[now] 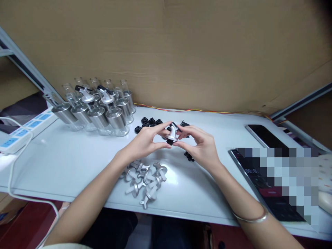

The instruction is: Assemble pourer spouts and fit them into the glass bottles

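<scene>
Pourer spout (172, 132): held between the two hands above the pale table (197, 193), fingertips of each touching it, so neither hand is nearer
Long axis: close to upright, black ribbed stopper (170, 142) at the bottom, black flip lever (174, 125) at the top
Left hand (145, 140): fingers narrowed on the pourer's left, thumb low by the stopper
Right hand (201, 143): fingers pinched in at the lever side, thumb low
Collar (170, 137): round, flared, silvery
Loose pourer bodies (149, 176): dull silver, stemmed discs, heaped near the table's front edge
Bottles (97, 117): clear glass, brushed-metal sleeves
</scene>
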The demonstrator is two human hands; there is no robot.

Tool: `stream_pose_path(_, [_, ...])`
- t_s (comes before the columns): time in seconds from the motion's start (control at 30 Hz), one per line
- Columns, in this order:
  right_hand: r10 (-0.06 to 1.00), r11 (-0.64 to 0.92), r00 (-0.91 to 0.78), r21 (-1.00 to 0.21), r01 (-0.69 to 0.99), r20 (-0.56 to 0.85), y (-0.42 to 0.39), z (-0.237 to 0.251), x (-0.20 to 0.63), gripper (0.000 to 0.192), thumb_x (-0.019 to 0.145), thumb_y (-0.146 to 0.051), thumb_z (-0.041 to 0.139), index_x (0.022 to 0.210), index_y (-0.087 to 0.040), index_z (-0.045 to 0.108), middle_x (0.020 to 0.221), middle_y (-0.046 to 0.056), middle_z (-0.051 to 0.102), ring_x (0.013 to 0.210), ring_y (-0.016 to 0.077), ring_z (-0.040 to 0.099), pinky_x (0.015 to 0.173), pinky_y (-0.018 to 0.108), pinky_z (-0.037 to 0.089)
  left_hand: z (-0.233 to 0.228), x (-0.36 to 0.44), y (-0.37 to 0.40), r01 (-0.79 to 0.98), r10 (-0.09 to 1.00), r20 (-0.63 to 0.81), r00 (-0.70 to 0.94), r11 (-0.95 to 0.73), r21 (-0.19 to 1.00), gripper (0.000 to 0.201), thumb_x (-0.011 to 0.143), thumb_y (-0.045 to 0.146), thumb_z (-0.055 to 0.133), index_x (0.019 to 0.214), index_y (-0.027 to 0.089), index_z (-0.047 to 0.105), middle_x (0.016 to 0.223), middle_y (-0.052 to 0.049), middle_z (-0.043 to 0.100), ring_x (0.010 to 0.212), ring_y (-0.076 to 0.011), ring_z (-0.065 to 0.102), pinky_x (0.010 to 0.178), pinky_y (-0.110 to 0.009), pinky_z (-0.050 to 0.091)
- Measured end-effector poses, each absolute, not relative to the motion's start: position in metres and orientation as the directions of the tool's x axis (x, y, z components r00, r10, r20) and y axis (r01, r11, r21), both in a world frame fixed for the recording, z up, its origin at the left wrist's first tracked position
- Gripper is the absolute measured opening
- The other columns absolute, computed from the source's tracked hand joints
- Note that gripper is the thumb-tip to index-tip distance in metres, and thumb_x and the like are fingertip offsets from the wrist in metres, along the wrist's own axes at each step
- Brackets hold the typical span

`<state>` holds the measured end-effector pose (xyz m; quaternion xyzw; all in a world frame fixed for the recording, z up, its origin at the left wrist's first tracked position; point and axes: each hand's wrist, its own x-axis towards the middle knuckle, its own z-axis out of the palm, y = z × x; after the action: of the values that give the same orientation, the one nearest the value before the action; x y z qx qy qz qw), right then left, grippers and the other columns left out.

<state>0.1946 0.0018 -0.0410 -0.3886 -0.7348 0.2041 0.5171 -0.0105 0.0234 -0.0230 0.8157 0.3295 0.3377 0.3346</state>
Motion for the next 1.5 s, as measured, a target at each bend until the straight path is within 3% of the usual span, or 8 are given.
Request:
stream_pose_path(0.5, [0.74,0.651,-0.182,-0.622,0.435,0.647,-0.002,-0.04,0.196,0.021,0.085,-0.04,0.069,0.098,-0.025,0.072,0.074,0.003,0.068,0.064,0.0192,0.061,0.066,0.035,0.051,-0.019,-0.012,0.022,0.357,0.759,0.331,0.56,-0.582,0.73,0.065,0.077,0.025,0.073,0.137,0.02,0.048,0.108,-0.009,0.074,0.104,-0.0223,0.068,0.094,-0.036,0.052])
stream_pose_path(0.6, [0.797,0.593,-0.136,-0.718,0.365,0.589,-0.001,-0.042,0.194,0.021,0.08,-0.039,0.074,0.091,-0.023,0.067,0.074,0.003,0.067,0.067,0.0188,0.061,0.07,0.035,0.052,-0.019,-0.012,0.022,0.365,0.763,0.333,0.554,-0.583,0.726,0.065,0.076,0.026,0.074,0.136,0.019,0.048,0.107,-0.008,0.074,0.104,-0.0221,0.068,0.092,-0.035,0.051])
stream_pose_path(0.77, [0.922,0.334,-0.211,-0.943,0.009,0.325,0.0,-0.045,0.187,0.039,0.074,-0.044,0.078,0.098,-0.024,0.055,0.096,0.005,0.067,0.088,0.0197,0.066,0.076,0.032,0.055,-0.018,-0.011,0.023,0.373,0.707,0.427,0.563,-0.679,0.633,0.06,0.076,0.027,0.074,0.131,0.02,0.051,0.106,-0.006,0.072,0.099,-0.02,0.066,0.093,-0.036,0.049])
stream_pose_path(1.1, [0.944,0.271,-0.185,-0.962,-0.04,0.273,-0.003,-0.043,0.181,0.036,0.072,-0.046,0.078,0.094,-0.022,0.062,0.084,0.003,0.067,0.078,0.019,0.065,0.07,0.031,0.057,-0.013,-0.012,0.021,0.424,0.575,0.529,0.624,-0.818,0.389,0.048,0.086,0.032,0.064,0.13,0.019,0.051,0.11,-0.01,0.063,0.1,-0.0205,0.06,0.088,-0.036,0.051])
stream_pose_path(1.2, [0.955,0.274,-0.119,-0.961,0.019,0.27,-0.001,-0.043,0.183,0.034,0.071,-0.046,0.078,0.089,-0.02,0.065,0.082,0.004,0.065,0.074,0.0179,0.061,0.068,0.03,0.054,-0.002,-0.03,0.027,0.428,0.54,0.701,0.466,-0.831,0.356,0.036,0.089,0.032,0.06,0.123,0.021,0.056,0.109,-0.007,0.065,0.101,-0.0186,0.061,0.088,-0.034,0.051])
stream_pose_path(1.3, [0.965,0.261,-0.038,-0.965,0.04,0.259,0.001,-0.043,0.186,0.034,0.071,-0.046,0.077,0.09,-0.02,0.066,0.093,0.006,0.066,0.081,0.0195,0.061,0.072,0.032,0.052,0.007,-0.059,0.04,0.527,0.468,0.88,0.081,-0.77,0.361,0.024,0.093,0.025,0.052,0.116,0.023,0.057,0.108,-0.005,0.064,0.102,-0.0177,0.06,0.087,-0.033,0.05])
stream_pose_path(1.4, [0.963,0.264,0.038,-0.963,0.05,0.266,0.003,-0.044,0.188,0.035,0.072,-0.048,0.075,0.093,-0.021,0.066,0.096,0.006,0.066,0.08,0.0188,0.059,0.073,0.032,0.05,0.007,-0.099,0.055,0.642,0.323,0.877,-0.355,-0.597,0.48,0.026,0.092,0.011,0.045,0.115,0.021,0.052,0.113,-0.005,0.059,0.108,-0.0169,0.056,0.09,-0.033,0.047])
stream_pose_path(1.5, [0.955,0.276,0.081,-0.956,0.099,0.284,0.005,-0.045,0.19,0.039,0.072,-0.052,0.073,0.094,-0.021,0.067,0.094,0.005,0.064,0.07,0.0158,0.055,0.069,0.032,0.048,-0.001,-0.141,0.069,0.681,0.283,0.782,-0.555,-0.385,0.622,0.044,0.082,0.0,0.053,0.121,0.017,0.043,0.129,-0.008,0.051,0.122,-0.0197,0.048,0.101,-0.039,0.04])
